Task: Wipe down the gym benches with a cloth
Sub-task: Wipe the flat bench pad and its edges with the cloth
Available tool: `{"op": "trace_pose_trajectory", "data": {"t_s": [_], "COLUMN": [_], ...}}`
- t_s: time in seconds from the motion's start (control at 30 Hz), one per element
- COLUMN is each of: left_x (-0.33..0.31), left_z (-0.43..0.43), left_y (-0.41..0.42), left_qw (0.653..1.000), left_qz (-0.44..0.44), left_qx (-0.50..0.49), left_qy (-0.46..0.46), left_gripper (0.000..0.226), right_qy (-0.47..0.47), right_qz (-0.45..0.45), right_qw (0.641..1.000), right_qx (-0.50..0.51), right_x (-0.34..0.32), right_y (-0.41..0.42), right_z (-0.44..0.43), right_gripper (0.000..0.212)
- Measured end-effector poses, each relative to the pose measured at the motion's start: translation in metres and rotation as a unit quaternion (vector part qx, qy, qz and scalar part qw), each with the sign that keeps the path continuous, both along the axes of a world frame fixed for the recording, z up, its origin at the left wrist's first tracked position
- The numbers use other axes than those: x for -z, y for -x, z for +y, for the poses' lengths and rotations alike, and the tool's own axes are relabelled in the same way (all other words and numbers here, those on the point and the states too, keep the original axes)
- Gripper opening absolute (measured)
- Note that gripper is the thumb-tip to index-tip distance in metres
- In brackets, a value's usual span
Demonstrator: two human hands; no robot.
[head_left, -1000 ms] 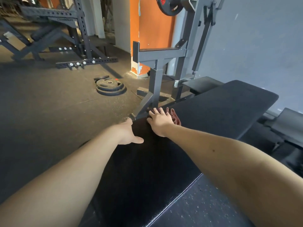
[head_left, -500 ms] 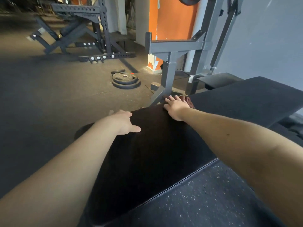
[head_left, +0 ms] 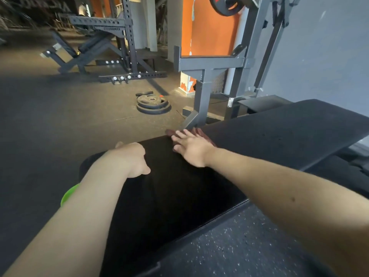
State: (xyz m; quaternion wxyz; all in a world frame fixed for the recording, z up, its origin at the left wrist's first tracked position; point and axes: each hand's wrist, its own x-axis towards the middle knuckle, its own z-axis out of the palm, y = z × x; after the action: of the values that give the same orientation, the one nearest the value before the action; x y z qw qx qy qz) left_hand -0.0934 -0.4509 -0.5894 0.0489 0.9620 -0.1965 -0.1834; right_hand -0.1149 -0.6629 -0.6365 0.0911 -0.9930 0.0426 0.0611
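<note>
A black padded gym bench [head_left: 259, 140] runs from the lower middle up to the right. My right hand [head_left: 190, 149] lies flat with straight fingers on a dark red cloth [head_left: 201, 133] at the bench's far left edge; most of the cloth is hidden under the hand. My left hand [head_left: 133, 158] rests on the bench's near left edge, its fingers curled over the side, thumb on top of the pad.
A grey steel rack [head_left: 207, 76] with a loaded plate [head_left: 225, 5] stands just beyond the bench. Stacked weight plates [head_left: 152, 104] lie on the rubber floor. A dark rack and incline bench [head_left: 99, 50] stand far left. A green object [head_left: 68, 193] peeks under my left forearm.
My right hand has slid the cloth a little along the far edge of the bench. The left hand stays on the bench's edge. The camera has shifted.
</note>
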Motion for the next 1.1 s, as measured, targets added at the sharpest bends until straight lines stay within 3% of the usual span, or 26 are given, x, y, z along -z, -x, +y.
{"op": "trace_pose_trajectory", "data": {"t_s": [0.1,0.23,0.5,0.63,0.8,0.97,1.1], "left_x": [-0.001,-0.001,-0.009,-0.017,-0.010,-0.007,-0.007], "left_z": [-0.008,-0.015,-0.025,-0.033,-0.043,-0.057,-0.065], "left_y": [0.008,0.019,0.027,0.044,0.063,0.071,0.074], "left_qw": [0.999,0.997,0.995,0.988,0.985,0.984,0.980], "left_qz": [0.014,0.029,0.019,0.042,0.041,0.036,0.011], "left_qx": [0.040,0.065,0.092,0.147,0.165,0.171,0.199], "left_qy": [-0.010,-0.040,-0.039,-0.021,-0.027,-0.031,-0.031], "left_gripper": [0.070,0.080,0.074,0.066,0.064,0.048,0.041], "right_qy": [0.052,0.045,-0.046,-0.066,0.015,-0.030,-0.037], "right_qz": [0.008,-0.001,-0.076,-0.067,-0.062,-0.185,-0.189], "right_qw": [0.992,0.987,0.996,0.995,0.984,0.980,0.981], "right_qx": [0.112,0.155,-0.010,0.043,0.167,0.072,0.028], "right_x": [0.002,0.015,0.021,0.018,0.017,0.029,0.033], "right_y": [-0.003,-0.014,0.080,0.085,0.085,0.136,0.163], "right_z": [-0.049,-0.042,0.024,-0.029,-0.064,0.010,0.014], "right_gripper": [0.052,0.056,0.053,0.050,0.052,0.047,0.047]}}
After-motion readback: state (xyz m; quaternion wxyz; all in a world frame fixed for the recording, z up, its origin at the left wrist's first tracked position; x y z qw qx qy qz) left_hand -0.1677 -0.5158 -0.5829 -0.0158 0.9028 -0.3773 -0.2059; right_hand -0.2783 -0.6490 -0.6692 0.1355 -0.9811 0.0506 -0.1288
